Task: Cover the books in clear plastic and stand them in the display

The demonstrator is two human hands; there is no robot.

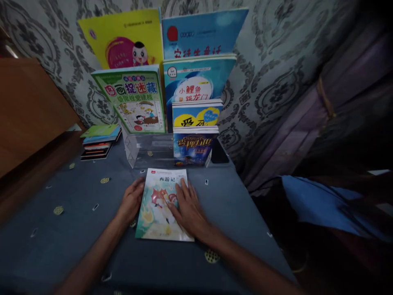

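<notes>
A thin storybook (159, 205) with a pale green and white illustrated cover lies face up on the table in front of me. My right hand (188, 207) rests on the right side of its cover, palm down, with the fingers stretched out and apart. Along the book's left edge, my left hand (130, 203) lies with loosely bent fingers touching the side. Behind the book stands a clear acrylic rack (153, 145). It holds a green-framed picture book (143, 106) on the left and a small dark blue book (193, 147) at the front right.
Taller books, one yellow (119, 39) and one blue (202, 32), rise at the back of the rack. A stack of thin books (98, 143) lies at the left. A dark flat object (219, 151) is right of the rack. Patterned cloth (80, 209) covers the table.
</notes>
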